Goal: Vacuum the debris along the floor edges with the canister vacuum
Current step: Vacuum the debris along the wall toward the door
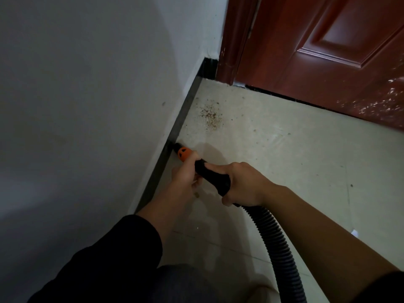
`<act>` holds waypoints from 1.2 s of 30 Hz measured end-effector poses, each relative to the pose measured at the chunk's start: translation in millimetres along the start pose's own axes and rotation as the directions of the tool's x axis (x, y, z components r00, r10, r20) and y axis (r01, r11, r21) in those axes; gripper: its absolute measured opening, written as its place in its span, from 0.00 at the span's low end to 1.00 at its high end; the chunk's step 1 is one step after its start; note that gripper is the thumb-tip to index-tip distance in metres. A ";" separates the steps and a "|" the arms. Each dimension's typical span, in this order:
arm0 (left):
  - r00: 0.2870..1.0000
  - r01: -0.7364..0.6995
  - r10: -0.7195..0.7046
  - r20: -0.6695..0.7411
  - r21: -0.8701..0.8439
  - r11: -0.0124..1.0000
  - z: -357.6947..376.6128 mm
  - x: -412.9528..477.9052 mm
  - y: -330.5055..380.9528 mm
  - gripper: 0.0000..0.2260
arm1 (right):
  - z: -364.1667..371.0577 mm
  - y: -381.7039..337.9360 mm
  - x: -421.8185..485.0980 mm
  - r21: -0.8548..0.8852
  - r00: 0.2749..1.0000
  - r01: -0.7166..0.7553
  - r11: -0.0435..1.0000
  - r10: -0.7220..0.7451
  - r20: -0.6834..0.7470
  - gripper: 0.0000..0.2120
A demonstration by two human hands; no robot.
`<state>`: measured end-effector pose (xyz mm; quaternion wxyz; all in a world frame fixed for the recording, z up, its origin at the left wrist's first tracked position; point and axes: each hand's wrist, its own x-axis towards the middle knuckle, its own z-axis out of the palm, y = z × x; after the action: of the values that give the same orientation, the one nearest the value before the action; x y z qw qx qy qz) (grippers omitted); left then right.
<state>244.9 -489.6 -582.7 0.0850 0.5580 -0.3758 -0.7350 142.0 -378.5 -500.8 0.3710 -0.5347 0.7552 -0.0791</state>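
Observation:
The vacuum nozzle (182,153) is orange with a black tip, and the tip touches the dark baseboard (175,136) where it meets the pale tiled floor (284,154). My left hand (184,173) grips the tube just behind the orange part. My right hand (242,182) grips the black handle section (213,176) further back. From there the ribbed black hose (277,243) curves down toward the bottom edge. A patch of brown debris (211,115) lies on the floor ahead of the nozzle, near the baseboard. The canister is out of view.
A white wall (87,95) runs along the left. A red-brown door (328,51) with a dark threshold strip closes the far end, forming a corner with the wall. Small specks dot the floor to the right. My knee (181,283) is at the bottom.

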 end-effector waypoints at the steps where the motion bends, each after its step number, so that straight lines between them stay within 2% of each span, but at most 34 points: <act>1: 1.000 0.000 0.000 -0.008 -0.002 1.000 -0.1 0.2 1.0 0.11 | -0.1 -1.0 0.2 -0.001 1.000 0.005 1.000 -0.005 -0.004 0.47; 6: 0.998 -0.020 0.020 -0.063 0.001 1.000 5.0 -7.0 9.0 0.11 | -1.4 -1.2 3.5 0.001 1.000 0.015 1.000 -0.015 -0.027 0.45; 12: 0.993 -0.052 0.055 -0.102 0.031 0.998 12.0 -13.7 24.1 0.16 | -4.8 0.4 13.3 -0.038 0.998 0.024 0.999 -0.026 -0.054 0.45; 18: 0.994 -0.047 0.051 -0.099 0.044 0.998 19.4 -4.6 38.4 0.18 | -9.2 4.2 29.2 -0.083 0.995 0.016 0.996 -0.024 -0.094 0.46; 22: 0.996 -0.075 0.078 -0.043 0.069 0.995 23.8 0.7 46.3 0.19 | -14.3 7.4 38.9 -0.072 0.993 0.012 0.997 -0.020 -0.114 0.42; 25: 0.996 -0.081 0.083 -0.044 0.059 0.995 25.2 6.2 51.6 0.17 | -16.1 8.9 46.1 -0.066 0.990 0.004 0.998 -0.013 -0.141 0.42; 29: 0.986 -0.059 0.067 -0.151 0.058 0.997 24.7 16.0 53.1 0.13 | -13.7 9.0 52.7 -0.071 0.989 -0.018 0.997 0.008 -0.145 0.40; 31: 0.989 -0.041 0.048 -0.139 0.054 0.998 24.1 16.2 54.3 0.12 | -12.1 7.6 53.2 -0.079 0.990 -0.035 0.996 0.024 -0.140 0.39; 34: 0.997 -0.045 0.051 -0.063 0.096 0.994 26.1 9.0 51.9 0.15 | -11.6 6.1 45.8 -0.107 0.991 -0.029 0.994 0.015 -0.130 0.43; 36: 0.996 -0.032 0.041 -0.085 0.106 0.994 28.1 8.1 44.7 0.14 | -13.7 7.5 35.3 -0.120 0.992 -0.031 0.992 0.015 -0.128 0.45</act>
<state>203.9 -512.6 -557.2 0.0853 0.5864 -0.4198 -0.6874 122.1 -409.8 -511.7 0.2899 -0.5413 0.7868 -0.0623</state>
